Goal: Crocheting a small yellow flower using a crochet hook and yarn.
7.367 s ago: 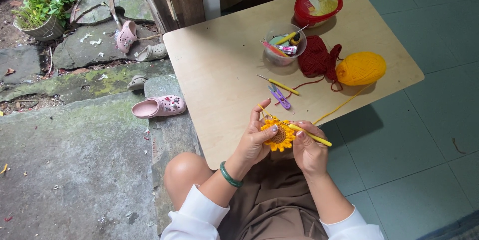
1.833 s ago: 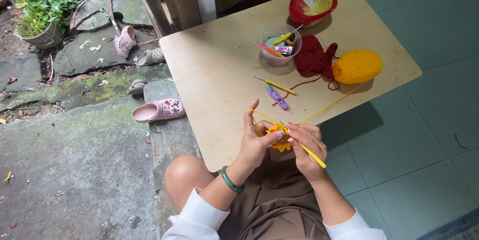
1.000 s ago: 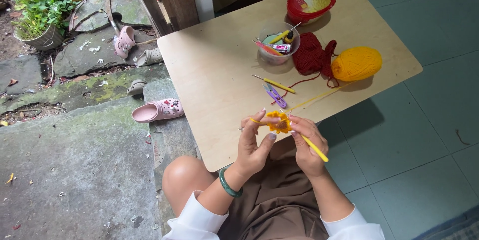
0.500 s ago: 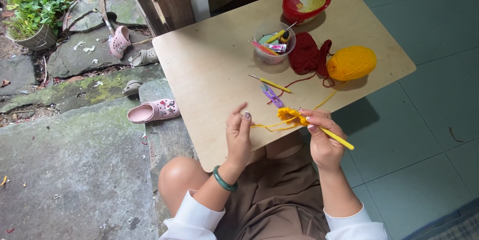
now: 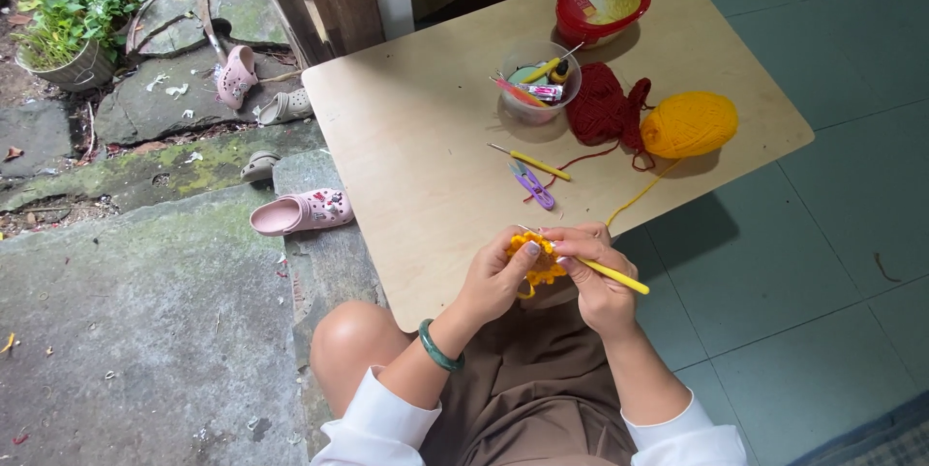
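Fingers [image 5: 579, 245] of right hand [image 5: 598, 277] closed on yellow crochet hook [image 5: 612, 277]; left hand [image 5: 495, 280] pinching yellow crochet piece [image 5: 534, 261]. Half a second back, hands apart, piece lifted rightward; now rejoined at bench [image 5: 416, 156] edge, above lap. Judged: stitching resumed. Strand running up to yellow yarn ball [image 5: 689, 123], beside red yarn [image 5: 602, 110]. Spare hook [image 5: 530, 162] and purple snips [image 5: 532, 185] lying untouched.

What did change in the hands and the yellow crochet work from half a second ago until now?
The left hand came back and took hold of the yellow crochet piece again; half a second ago it was open and apart from it. The right hand keeps its grip on the yellow crochet hook. The yellow yarn ball, red yarn and purple snips did not move.
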